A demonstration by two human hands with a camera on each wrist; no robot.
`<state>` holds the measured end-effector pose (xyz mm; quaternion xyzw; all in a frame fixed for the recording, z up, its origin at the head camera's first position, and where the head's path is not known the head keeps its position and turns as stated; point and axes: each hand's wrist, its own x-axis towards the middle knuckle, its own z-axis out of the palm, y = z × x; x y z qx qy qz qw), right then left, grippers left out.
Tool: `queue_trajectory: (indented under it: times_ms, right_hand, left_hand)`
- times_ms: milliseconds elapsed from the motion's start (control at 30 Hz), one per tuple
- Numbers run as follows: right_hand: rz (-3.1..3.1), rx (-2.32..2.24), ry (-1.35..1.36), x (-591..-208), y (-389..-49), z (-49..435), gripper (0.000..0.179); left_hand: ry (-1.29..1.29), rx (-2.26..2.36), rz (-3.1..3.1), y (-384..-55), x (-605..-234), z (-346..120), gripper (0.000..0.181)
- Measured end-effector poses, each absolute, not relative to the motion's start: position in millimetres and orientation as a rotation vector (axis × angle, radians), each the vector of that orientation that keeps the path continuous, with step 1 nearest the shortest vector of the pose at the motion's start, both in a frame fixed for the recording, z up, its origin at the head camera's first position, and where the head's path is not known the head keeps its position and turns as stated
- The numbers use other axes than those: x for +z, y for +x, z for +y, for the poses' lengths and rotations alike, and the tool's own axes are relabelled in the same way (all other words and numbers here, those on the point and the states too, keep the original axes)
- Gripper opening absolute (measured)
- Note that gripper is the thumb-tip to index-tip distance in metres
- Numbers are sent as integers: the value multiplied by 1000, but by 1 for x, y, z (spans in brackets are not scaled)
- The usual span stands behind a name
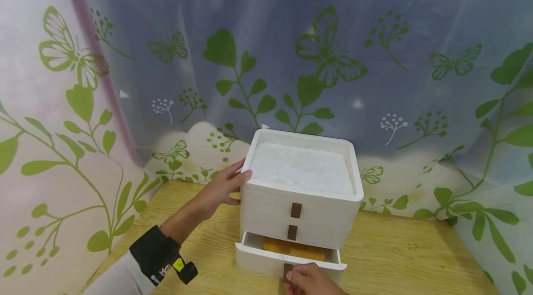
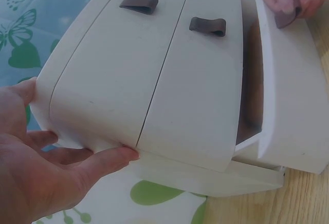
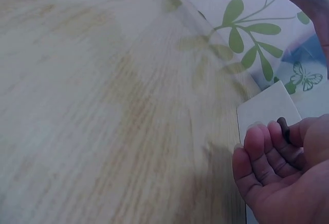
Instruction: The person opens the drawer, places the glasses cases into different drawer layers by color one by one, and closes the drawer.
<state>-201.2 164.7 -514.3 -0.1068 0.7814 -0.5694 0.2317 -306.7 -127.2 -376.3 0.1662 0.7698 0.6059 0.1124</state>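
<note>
A white drawer unit (image 1: 266,207) has three drawers with brown pull tabs. Its bottom drawer (image 1: 262,260) is pulled partway out, and a flat orange thing (image 1: 306,252), partly hidden, lies inside. My left hand (image 1: 222,187) presses on the unit's left side, with the thumb at the top edge and the fingers lower along the side. In the left wrist view the fingers of that left hand (image 2: 41,167) are spread over the corner. My right hand (image 1: 310,279) pinches the bottom drawer's pull tab (image 1: 288,272) between thumb and fingers; the right wrist view shows the tab (image 3: 284,129) in that grip.
Under the unit is a wood-patterned table (image 1: 399,248). A curtain (image 1: 266,54) with green leaves and butterflies hangs close behind it and along both sides. The unit's top is a shallow white tray (image 1: 304,165) with a raised rim. A black band (image 1: 155,253) wraps the left wrist.
</note>
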Motion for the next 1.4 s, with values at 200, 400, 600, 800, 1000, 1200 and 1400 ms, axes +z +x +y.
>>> queue_trajectory:
  times_ms: [200,400,600,800,1000,1200,1400]
  right_hand:
    - [2085,-1618,-380,-516,-212,166,40]
    - [2027,-1681,-406,-519,-219,166,41]
    - [2067,-1668,-390,-519,-224,165,42]
    - [2104,-1673,-363,-519,-229,164,42]
    - [2087,-1699,-334,-520,-234,163,41]
    - [2069,-1712,-327,-519,-236,164,39]
    - [2079,-1708,-305,-518,-239,164,33]
  left_hand:
    - [465,1785,2257,-307,-376,-128,71]
    - [472,1777,2258,-307,-374,-128,71]
    - [480,1764,2258,-307,-373,-129,72]
    - [470,1776,2252,-308,-375,-128,71]
    - [487,1780,2257,-309,-374,-129,71]
    - [489,1778,2259,-308,-374,-128,70]
    - [484,1780,2252,-309,-375,-129,71]
